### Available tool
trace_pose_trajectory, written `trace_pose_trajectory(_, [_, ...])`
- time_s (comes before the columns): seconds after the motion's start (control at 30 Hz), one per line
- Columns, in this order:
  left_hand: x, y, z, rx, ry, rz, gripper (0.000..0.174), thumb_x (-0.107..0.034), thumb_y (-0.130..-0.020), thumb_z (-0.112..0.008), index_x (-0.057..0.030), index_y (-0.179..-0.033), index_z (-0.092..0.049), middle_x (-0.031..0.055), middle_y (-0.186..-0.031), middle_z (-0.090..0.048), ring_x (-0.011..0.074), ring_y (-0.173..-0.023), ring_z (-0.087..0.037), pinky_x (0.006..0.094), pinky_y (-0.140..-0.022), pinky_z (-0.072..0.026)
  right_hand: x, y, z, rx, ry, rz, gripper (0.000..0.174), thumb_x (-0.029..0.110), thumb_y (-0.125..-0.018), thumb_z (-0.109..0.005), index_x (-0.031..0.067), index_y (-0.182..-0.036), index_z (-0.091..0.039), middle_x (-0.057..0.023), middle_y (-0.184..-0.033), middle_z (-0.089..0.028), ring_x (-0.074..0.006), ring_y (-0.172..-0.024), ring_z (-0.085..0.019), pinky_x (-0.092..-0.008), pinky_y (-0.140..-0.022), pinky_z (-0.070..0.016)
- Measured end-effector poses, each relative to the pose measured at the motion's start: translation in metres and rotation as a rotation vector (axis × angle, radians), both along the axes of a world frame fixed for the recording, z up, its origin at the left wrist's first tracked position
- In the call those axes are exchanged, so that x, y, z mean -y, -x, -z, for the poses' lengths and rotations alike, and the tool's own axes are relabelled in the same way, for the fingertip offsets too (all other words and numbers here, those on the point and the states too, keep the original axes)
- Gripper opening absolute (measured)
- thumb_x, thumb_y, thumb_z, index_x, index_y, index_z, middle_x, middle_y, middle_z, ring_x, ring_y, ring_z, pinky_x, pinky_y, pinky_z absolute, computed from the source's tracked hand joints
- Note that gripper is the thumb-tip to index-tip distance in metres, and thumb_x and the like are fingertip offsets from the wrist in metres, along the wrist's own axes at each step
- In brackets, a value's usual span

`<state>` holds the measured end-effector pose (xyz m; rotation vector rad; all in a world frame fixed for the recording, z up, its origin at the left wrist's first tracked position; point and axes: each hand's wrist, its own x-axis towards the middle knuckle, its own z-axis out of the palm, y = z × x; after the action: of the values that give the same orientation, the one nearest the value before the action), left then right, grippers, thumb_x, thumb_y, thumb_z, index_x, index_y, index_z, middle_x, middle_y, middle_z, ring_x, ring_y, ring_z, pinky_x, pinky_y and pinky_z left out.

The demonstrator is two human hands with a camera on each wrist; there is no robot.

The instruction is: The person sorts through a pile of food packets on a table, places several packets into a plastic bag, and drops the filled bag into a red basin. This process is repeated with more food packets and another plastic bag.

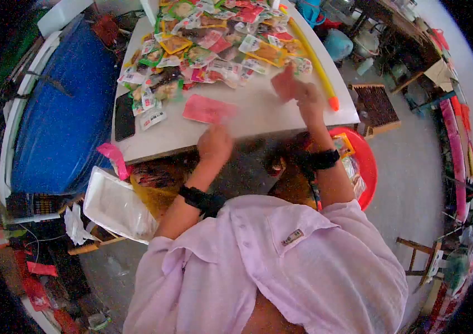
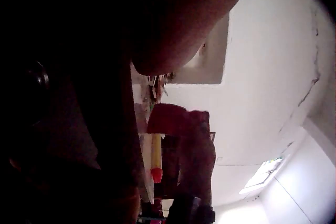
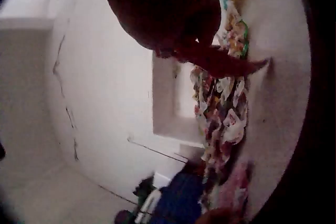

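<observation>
My right hand (image 1: 309,103) pinches a small flat reddish-pink packet (image 1: 285,85) over the right part of the white table (image 1: 247,117). In the right wrist view this packet (image 3: 231,64) hangs from the fingers, its tip close to the tabletop. My left hand (image 1: 215,146), fingers curled, is at the table's front edge and grips the near right end of a longer pink packet (image 1: 206,108). That end is blurred, and the fingertips are partly hidden. Dark in the left wrist view, my right hand (image 2: 197,134) shows with its packet (image 2: 167,119).
A heap of colourful food packets (image 1: 208,50) covers the table's far part. A yellow tube with an orange tip (image 1: 317,67) lies along the right edge, a black phone (image 1: 124,116) at the left. Below stand a red basin (image 1: 367,172) and a white foam box (image 1: 111,200).
</observation>
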<state>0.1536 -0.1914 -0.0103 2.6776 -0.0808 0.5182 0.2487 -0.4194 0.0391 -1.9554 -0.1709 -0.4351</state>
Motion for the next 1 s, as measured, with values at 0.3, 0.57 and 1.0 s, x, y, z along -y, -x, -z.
trace_pose_trajectory(0.3, [0.007,-0.001,-0.018,-0.146,0.255,-0.086,0.016,-0.016,-0.07,-0.044,-0.0017,-0.076,-0.047,0.0184,-0.068,-0.049,0.0353,-0.066,-0.047,0.0427,-0.056,-0.0365,0.02,0.034,0.061,-0.112,-0.352,-0.299,0.009,0.008,-0.074,-0.046,0.0013,-0.08,-0.044,-0.0094,-0.073,-0.05,-0.018,-0.065,-0.05,-0.0282,-0.054,-0.0431])
trace_pose_trajectory(0.57, [0.009,-0.011,-0.013,-0.145,0.429,-0.049,0.019,-0.02,-0.071,-0.045,-0.0013,-0.073,-0.048,0.018,-0.07,-0.05,0.0333,-0.068,-0.048,0.0387,-0.058,-0.0361,-0.017,0.066,0.081,-0.289,-0.308,-0.27,0.02,0.013,-0.067,-0.057,-0.0012,-0.079,-0.048,-0.0098,-0.075,-0.05,-0.021,-0.063,-0.05,-0.0284,-0.058,-0.0431])
trace_pose_trajectory(1.0, [0.021,-0.008,-0.021,0.014,0.158,0.028,0.016,-0.016,-0.071,-0.043,-0.0052,-0.083,-0.047,0.0157,-0.08,-0.051,0.0329,-0.072,-0.049,0.042,-0.06,-0.0397,-0.037,0.075,0.034,-0.076,0.722,-0.209,0.026,0.03,-0.069,-0.049,0.0051,-0.07,-0.056,-0.0142,-0.063,-0.054,-0.0312,-0.064,-0.052,-0.0377,-0.058,-0.0415])
